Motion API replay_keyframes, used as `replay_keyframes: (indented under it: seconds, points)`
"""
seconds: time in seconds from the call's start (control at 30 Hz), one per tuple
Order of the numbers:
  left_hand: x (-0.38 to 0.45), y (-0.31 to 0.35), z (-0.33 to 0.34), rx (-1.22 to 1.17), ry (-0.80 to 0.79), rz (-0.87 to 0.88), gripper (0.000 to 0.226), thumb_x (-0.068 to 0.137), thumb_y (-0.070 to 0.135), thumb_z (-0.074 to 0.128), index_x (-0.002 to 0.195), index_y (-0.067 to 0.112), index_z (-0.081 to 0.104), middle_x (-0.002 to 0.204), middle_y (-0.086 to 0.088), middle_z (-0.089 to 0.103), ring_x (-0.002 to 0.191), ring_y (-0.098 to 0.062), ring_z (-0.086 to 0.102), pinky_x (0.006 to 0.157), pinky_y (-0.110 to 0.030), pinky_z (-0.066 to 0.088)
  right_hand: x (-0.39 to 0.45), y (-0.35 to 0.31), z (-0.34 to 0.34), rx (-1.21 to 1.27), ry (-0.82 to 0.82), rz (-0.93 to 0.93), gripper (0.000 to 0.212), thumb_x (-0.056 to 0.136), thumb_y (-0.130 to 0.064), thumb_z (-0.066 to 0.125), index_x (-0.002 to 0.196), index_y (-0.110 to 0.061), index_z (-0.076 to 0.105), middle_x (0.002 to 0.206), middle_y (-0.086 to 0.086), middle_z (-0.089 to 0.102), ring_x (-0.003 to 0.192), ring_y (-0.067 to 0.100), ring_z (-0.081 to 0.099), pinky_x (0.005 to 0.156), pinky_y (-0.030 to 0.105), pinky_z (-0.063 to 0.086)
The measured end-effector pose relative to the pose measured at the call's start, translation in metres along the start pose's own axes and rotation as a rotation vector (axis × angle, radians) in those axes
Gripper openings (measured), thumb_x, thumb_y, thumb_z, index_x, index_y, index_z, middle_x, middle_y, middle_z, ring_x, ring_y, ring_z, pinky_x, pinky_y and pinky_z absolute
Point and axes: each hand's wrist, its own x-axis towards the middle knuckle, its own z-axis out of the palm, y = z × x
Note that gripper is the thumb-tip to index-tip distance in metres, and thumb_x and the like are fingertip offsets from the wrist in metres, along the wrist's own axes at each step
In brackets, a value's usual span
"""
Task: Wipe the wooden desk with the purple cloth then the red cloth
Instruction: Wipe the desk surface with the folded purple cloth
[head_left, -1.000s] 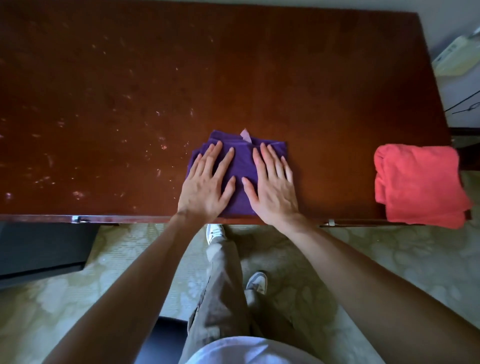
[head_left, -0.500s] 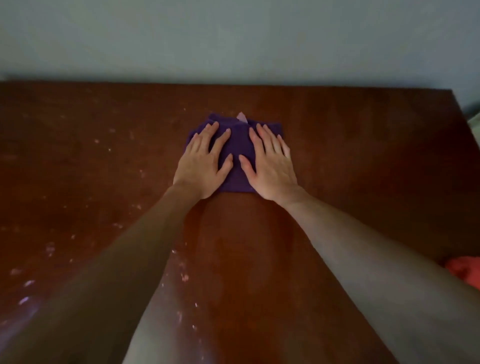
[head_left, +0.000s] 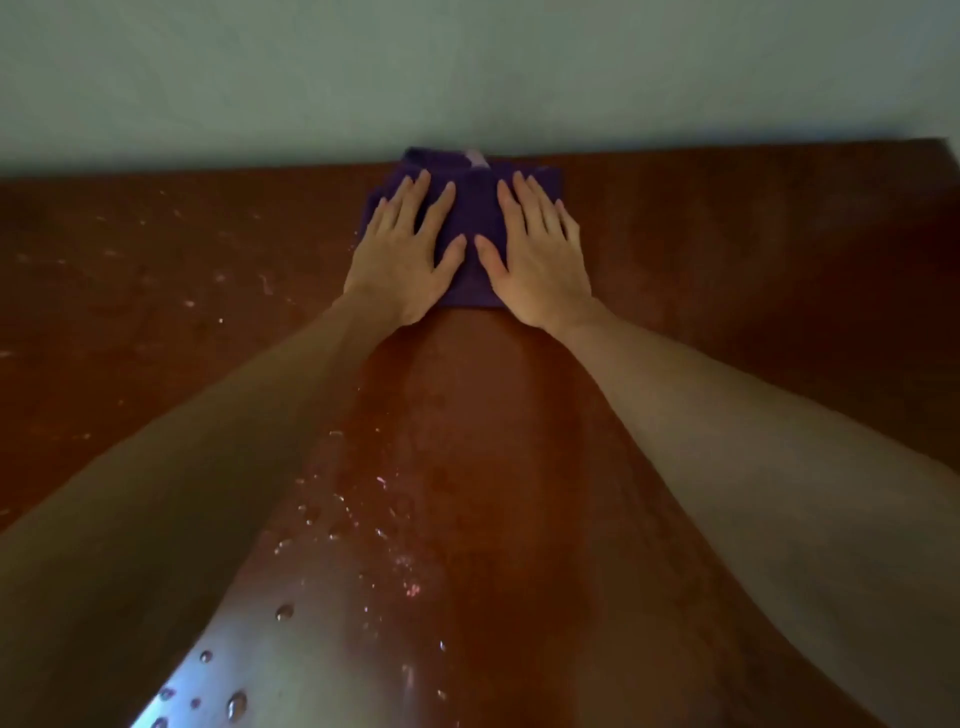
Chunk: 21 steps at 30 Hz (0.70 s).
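A folded purple cloth (head_left: 470, 218) lies at the far edge of the dark wooden desk (head_left: 753, 270), touching the wall. My left hand (head_left: 405, 254) and my right hand (head_left: 537, 254) press flat on it side by side, fingers spread and pointing away from me. Both arms stretch out over the desk. A smooth streak runs on the wood between my arms, behind the cloth. The red cloth is out of view.
Water drops (head_left: 363, 519) and pale specks (head_left: 218, 280) lie on the left half of the desk. A pale wall (head_left: 467, 73) stands right behind the desk's far edge. The desk's right corner (head_left: 950, 150) shows at the frame edge.
Both hands have pushed the purple cloth from the near edge across the desk to the far edge by the wall. The view has tilted up, and the red cloth has left the frame.
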Motion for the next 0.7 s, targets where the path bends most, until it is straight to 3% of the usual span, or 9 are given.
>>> replay_keyframes:
  seconds: [0.2, 0.47, 0.7]
  points:
    - [-0.129, 0.034, 0.004, -0.023, -0.007, -0.057, 0.066, 0.104, 0.055, 0.022, 0.162, 0.026, 0.011, 0.171, -0.006, 0.006, 0.158, -0.023, 0.003, 0.128, -0.041, 0.003, -0.119, -0.028, -0.013, 0.047, -0.022, -0.054, 0.073, 0.104, -0.054, 0.020, 0.161, -0.009, 0.027, 0.170, 0.011, 0.025, 0.159, 0.023, 0.018, 0.129, 0.044, 0.014]
    - [-0.327, 0.087, 0.014, -0.032, 0.002, -0.107, 0.067, 0.103, 0.053, 0.028, 0.162, 0.027, 0.013, 0.171, -0.004, 0.008, 0.158, -0.020, 0.005, 0.128, -0.045, 0.011, -0.315, -0.065, -0.034, 0.060, -0.015, -0.116, 0.070, 0.107, -0.052, 0.030, 0.160, -0.005, 0.030, 0.169, 0.014, 0.026, 0.159, 0.025, 0.019, 0.129, 0.047, 0.019]
    - [-0.414, 0.111, 0.022, -0.031, 0.037, -0.162, 0.065, 0.103, 0.052, 0.029, 0.162, 0.025, 0.017, 0.170, -0.006, 0.013, 0.157, -0.020, 0.012, 0.127, -0.046, 0.016, -0.393, -0.083, -0.038, 0.033, 0.001, -0.167, 0.071, 0.106, -0.052, 0.031, 0.159, -0.005, 0.031, 0.169, 0.015, 0.025, 0.159, 0.026, 0.020, 0.129, 0.047, 0.018]
